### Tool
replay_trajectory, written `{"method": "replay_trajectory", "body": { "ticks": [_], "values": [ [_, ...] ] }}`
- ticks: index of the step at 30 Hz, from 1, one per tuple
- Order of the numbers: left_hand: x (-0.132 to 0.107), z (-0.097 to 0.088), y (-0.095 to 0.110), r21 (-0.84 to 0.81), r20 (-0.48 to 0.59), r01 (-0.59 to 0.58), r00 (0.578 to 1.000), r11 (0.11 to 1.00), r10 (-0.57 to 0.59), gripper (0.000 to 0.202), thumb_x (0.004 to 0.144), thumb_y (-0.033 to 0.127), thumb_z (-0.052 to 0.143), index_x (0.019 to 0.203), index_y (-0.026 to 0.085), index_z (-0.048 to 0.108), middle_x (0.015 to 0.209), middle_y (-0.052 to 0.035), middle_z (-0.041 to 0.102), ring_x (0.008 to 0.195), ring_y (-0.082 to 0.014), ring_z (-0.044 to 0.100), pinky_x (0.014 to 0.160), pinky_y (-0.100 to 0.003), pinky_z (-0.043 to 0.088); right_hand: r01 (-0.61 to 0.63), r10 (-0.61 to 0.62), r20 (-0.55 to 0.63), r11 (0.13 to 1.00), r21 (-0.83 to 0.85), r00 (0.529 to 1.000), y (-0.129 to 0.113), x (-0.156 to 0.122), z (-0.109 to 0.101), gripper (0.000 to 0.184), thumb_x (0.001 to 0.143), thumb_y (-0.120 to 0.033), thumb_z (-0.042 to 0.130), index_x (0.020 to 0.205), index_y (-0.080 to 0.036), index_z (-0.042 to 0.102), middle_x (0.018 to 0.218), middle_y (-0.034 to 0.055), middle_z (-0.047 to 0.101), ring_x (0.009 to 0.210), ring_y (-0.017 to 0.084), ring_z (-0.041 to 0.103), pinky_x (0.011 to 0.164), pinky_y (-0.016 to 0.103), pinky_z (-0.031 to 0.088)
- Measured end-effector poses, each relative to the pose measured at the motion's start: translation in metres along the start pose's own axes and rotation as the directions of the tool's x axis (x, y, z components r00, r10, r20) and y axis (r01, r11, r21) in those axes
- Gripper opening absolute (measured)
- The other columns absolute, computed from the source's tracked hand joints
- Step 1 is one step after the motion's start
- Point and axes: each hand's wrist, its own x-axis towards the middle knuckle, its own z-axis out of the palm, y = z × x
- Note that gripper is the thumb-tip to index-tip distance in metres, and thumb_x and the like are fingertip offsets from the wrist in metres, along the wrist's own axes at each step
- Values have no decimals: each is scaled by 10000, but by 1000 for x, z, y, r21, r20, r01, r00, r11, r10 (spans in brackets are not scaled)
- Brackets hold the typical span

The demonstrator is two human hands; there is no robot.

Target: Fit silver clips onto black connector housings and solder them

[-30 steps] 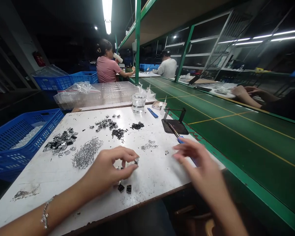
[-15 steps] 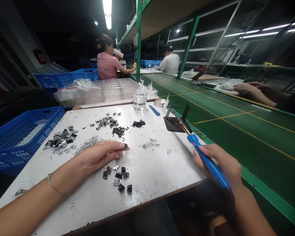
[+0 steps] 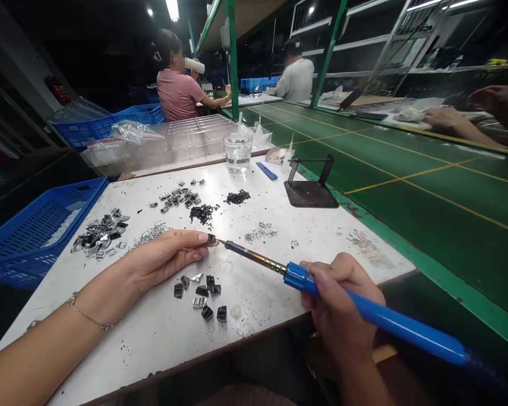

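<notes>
Between thumb and fingertips my left hand pinches a small black part above the table. My right hand is closed around the blue handle of a soldering iron. Its tip reaches the held part at the edge, though whether they touch I cannot tell. Below my left hand lie several black-and-metal parts. Farther back are a pile of small black pieces, another black pile, shiny metal pieces and thin wire pins.
A metal iron stand sits at the table's right. Behind are a glass of water, a blue strip and clear trays. A blue crate stands left; a green conveyor runs right. Two people sit beyond; another person's hands show right.
The soldering iron has moved from beside its stand leftward to the part in my left hand. My left hand still holds that part, and the head view has shifted slightly.
</notes>
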Motion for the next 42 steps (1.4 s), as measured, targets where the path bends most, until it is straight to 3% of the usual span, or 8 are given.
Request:
{"method": "replay_trajectory", "body": {
  "ticks": [5,14,20,30,42],
  "values": [
    [-2,1,0,60,52,23,998,998,-26,113,751,155,742,840,88,734,736,-62,699,678,-87,657,695,-110,571,-51,50,-8,996,-73,999,-4,1,6,254,777,-199,658,623,-203,456,486,-48,574,420,91,490,438,209,336],
    [-4,1,1,116,34,38,999,993,-42,93,748,183,746,814,118,735,740,-55,701,676,-85,648,666,-116,557,-38,44,24,976,-215,999,-5,1,7,293,795,-281,655,627,-216,424,456,-41,567,403,102,470,398,212,313],
    [-5,6,2,147,71,29,997,989,-39,82,766,189,734,801,115,734,723,-41,688,649,-60,627,663,-92,542,-49,52,10,975,-216,999,-5,1,7,294,786,-279,667,621,-212,433,453,-38,570,406,97,464,402,208,318],
    [-4,2,0,158,79,10,997,987,-23,62,761,181,742,803,136,736,754,-33,690,709,-69,641,699,-97,543,-82,84,38,995,-61,996,-3,2,1,247,796,-212,649,631,-200,467,501,-52,580,413,83,490,402,192,319],
    [-6,7,3,219,73,8,997,976,-25,88,773,202,734,800,118,730,713,-23,673,673,-59,623,664,-91,529,-34,39,28,987,-160,999,-2,0,6,265,788,-227,657,622,-205,451,439,-57,543,391,93,473,391,204,316]
  ]
}}
